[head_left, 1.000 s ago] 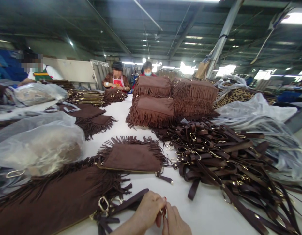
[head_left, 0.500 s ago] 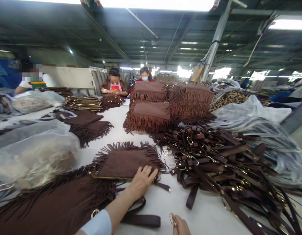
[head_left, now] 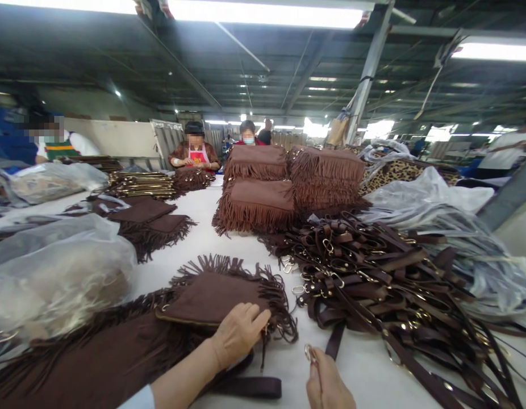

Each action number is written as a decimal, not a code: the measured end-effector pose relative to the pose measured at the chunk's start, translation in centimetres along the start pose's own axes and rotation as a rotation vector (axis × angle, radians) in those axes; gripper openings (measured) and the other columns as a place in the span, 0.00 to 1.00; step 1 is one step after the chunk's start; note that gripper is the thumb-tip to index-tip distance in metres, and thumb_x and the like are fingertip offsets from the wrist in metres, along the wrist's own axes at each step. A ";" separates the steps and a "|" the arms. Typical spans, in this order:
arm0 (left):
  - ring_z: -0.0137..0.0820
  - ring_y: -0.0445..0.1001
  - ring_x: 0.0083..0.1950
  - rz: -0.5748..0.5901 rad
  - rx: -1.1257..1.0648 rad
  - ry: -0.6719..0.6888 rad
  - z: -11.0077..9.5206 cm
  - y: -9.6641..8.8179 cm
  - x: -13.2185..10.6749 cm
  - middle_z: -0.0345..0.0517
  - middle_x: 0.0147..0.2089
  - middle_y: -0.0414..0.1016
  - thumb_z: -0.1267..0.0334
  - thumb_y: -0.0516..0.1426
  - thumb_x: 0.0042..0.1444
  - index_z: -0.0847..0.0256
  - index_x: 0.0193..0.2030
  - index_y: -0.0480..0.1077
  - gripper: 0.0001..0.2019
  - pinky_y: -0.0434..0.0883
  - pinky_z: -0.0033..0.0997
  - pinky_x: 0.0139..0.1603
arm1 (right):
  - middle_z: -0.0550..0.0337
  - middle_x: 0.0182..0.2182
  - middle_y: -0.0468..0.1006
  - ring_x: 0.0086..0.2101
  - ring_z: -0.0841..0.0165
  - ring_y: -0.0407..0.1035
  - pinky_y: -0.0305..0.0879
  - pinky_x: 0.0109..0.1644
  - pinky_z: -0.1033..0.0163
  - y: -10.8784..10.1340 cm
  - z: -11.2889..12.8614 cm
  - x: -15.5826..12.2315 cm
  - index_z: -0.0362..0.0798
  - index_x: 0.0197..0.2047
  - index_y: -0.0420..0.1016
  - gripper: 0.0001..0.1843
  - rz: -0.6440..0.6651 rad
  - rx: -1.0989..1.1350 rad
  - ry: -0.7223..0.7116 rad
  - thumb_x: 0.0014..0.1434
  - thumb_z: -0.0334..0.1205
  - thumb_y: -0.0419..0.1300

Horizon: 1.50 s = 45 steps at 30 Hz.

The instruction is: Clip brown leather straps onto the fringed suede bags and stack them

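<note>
A dark brown fringed pouch lies on the table in front of me, its zipped edge toward me. My left hand grips its near right corner, fingers on top. My right hand, closed in a pinch at the bottom of the view, holds a small gold metal clasp; whether a strap hangs from it is hidden. Under the left forearm, a larger fringed brown piece spreads over the near left. A dark strap loop lies between my hands.
A heap of dark straps with gold hooks fills the right side. Behind stand stacks of fringed pouches. Plastic bags lie left and right. Co-workers sit across the white table; a metal post rises right.
My right hand has come up further into view with the clasp. My left hand has moved slightly left and down, and the pouch's right side has shifted and bent toward me.
</note>
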<state>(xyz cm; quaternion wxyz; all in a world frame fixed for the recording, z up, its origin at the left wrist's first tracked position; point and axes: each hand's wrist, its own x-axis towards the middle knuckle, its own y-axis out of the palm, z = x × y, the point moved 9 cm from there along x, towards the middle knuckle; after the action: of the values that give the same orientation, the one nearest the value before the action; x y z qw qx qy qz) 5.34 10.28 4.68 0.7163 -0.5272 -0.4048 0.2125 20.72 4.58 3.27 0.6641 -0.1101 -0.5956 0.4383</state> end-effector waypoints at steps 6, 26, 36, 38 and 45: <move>0.31 0.65 0.27 -0.234 -0.056 0.063 -2.5 -5.2 -1.0 0.40 0.28 0.66 0.69 0.48 0.57 0.62 0.43 0.63 0.08 0.63 0.31 0.27 | 0.54 0.29 0.74 0.26 0.69 0.72 0.70 0.26 0.68 -0.4 3.4 3.1 0.42 0.47 0.62 0.17 -0.022 0.021 -0.121 0.65 0.40 0.37; 0.38 0.75 0.29 0.102 -0.216 -0.269 -3.0 -3.0 0.8 0.41 0.26 0.75 0.69 0.54 0.52 0.60 0.32 0.66 0.02 0.70 0.35 0.31 | 0.60 0.25 0.69 0.22 0.71 0.70 0.63 0.20 0.69 0.7 3.4 2.5 0.42 0.44 0.62 0.12 0.072 -0.360 0.113 0.64 0.36 0.41; 0.40 0.76 0.36 0.293 -0.340 -0.407 -3.1 -1.6 1.7 0.46 0.33 0.77 0.66 0.52 0.57 0.61 0.37 0.67 0.04 0.72 0.38 0.38 | 0.53 0.29 0.72 0.26 0.67 0.73 0.64 0.21 0.67 1.2 2.0 1.2 0.39 0.46 0.62 0.14 0.115 -0.361 0.153 0.64 0.33 0.40; 0.40 0.76 0.36 0.281 -0.356 -0.438 -3.1 -2.1 1.9 0.45 0.32 0.77 0.64 0.51 0.58 0.60 0.37 0.67 0.05 0.72 0.38 0.37 | 0.53 0.30 0.73 0.27 0.68 0.72 0.65 0.21 0.68 1.2 1.8 1.4 0.41 0.47 0.63 0.15 0.129 -0.287 0.101 0.64 0.35 0.40; 0.40 0.77 0.35 0.239 -0.406 -0.525 -2.7 -2.8 2.4 0.45 0.32 0.77 0.60 0.50 0.60 0.60 0.37 0.67 0.07 0.71 0.37 0.37 | 0.50 0.33 0.74 0.29 0.67 0.71 0.65 0.23 0.67 0.6 2.9 1.8 0.44 0.47 0.67 0.15 0.003 -0.238 -0.052 0.63 0.34 0.43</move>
<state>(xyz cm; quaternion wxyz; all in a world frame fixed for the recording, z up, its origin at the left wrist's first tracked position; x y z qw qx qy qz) 8.53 9.46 7.85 0.4386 -0.6298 -0.5445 0.3385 17.72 5.20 4.88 0.6300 -0.1775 -0.6602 0.3684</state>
